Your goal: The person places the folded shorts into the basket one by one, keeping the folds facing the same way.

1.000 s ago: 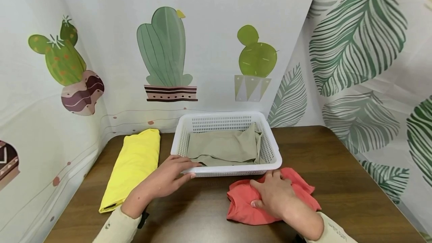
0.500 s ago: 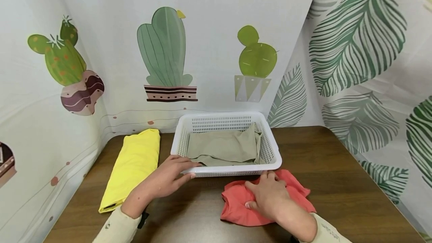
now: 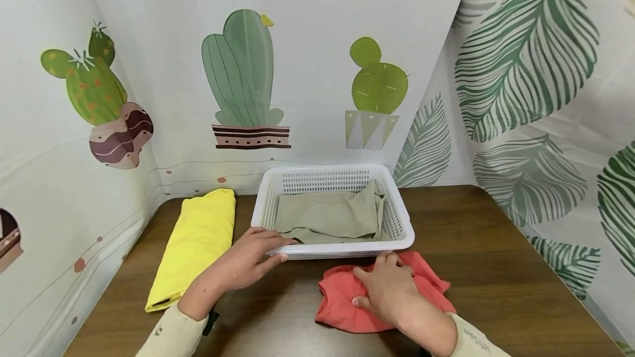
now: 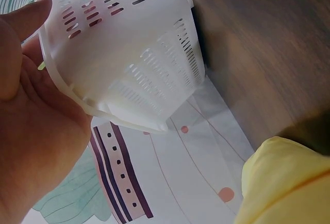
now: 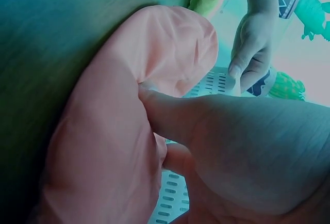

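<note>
In the head view, my left hand [image 3: 253, 260] holds the front left rim of a white plastic basket [image 3: 332, 249], its fingers over the edge and its thumb on the outer side. The left wrist view shows the thumb [image 4: 33, 17] by the rim of the slotted basket [image 4: 87, 74]. My right hand [image 3: 389, 288] lies on a folded red cloth [image 3: 342, 304] in front of the basket and grips it. In the right wrist view, the thumb digs into the bunched cloth [image 5: 103, 131]; the fingertips are mostly hidden. A folded grey-green cloth [image 3: 324, 214] lies inside the basket.
A folded yellow cloth [image 3: 198, 244] lies on the brown wooden table [image 3: 476, 258], left of the basket and near my left forearm. A printed curtain [image 3: 317, 70] with cacti and leaves hangs close behind the table and the basket.
My right hand has slid to the left across the table, and the red cloth has moved along with it. My left hand and the basket have stayed in place.
</note>
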Demonstrator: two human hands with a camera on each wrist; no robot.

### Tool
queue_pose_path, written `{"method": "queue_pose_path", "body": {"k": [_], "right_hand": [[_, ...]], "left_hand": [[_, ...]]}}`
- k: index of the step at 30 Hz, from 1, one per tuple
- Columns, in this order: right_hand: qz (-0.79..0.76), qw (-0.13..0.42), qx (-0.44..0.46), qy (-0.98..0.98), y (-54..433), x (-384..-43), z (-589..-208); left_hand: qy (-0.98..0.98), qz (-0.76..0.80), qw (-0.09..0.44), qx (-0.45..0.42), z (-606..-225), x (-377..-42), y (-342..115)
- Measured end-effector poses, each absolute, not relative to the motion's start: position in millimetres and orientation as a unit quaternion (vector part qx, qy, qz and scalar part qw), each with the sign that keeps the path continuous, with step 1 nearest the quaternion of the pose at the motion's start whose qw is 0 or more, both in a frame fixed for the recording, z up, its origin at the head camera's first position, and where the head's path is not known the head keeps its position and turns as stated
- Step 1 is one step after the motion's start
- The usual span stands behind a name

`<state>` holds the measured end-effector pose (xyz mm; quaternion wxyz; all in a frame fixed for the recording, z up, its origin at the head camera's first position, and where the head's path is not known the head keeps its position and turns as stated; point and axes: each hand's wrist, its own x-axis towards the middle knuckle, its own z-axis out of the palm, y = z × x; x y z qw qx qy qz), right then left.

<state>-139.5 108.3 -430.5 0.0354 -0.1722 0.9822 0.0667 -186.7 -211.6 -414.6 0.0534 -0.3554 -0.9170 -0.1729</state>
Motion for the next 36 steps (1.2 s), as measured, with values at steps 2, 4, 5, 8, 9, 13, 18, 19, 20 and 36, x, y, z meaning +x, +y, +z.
{"method": "queue_pose_path", "body": {"k": [2, 4, 5, 8, 9, 13, 18, 19, 20, 36], "right_hand": [[0.070, 0.033, -0.173, 0.982, 106.4, -139.5, -431.2], [0.074, 0.034, -0.173, 0.982, 104.9, -139.6, -431.9], [0.075, 0.034, -0.173, 0.981, 104.2, -139.6, -432.2], [0.078, 0.033, -0.175, 0.981, 102.5, -139.3, -432.8], [0.078, 0.033, -0.176, 0.981, 101.9, -139.1, -432.9], [0.077, 0.031, -0.176, 0.981, 99.8, -138.4, -432.4], [0.083, 0.024, -0.176, 0.980, 95.5, -136.9, -432.0], [0.084, 0.021, -0.176, 0.981, 94.5, -136.6, -432.0], [0.083, 0.021, -0.175, 0.981, 93.5, -136.3, -431.9], [0.101, 0.011, -0.167, 0.981, 79.1, -133.6, -433.2]], "left_hand": [[-0.917, -0.172, 0.056, -0.356, -414.8, -186.7, -211.6], [-0.916, -0.172, 0.059, -0.358, -415.1, -186.6, -211.7], [-0.916, -0.172, 0.060, -0.358, -415.3, -186.6, -211.7], [-0.915, -0.172, 0.061, -0.360, -415.9, -186.7, -211.5], [-0.915, -0.172, 0.061, -0.360, -416.1, -186.8, -211.4], [-0.915, -0.173, 0.061, -0.358, -415.9, -186.8, -211.1], [-0.915, -0.172, 0.062, -0.359, -415.1, -186.6, -211.0], [-0.915, -0.172, 0.063, -0.360, -415.1, -186.6, -211.0], [-0.915, -0.172, 0.064, -0.360, -415.1, -186.6, -211.0], [-0.914, -0.171, 0.069, -0.361, -416.7, -188.0, -211.1]]}}
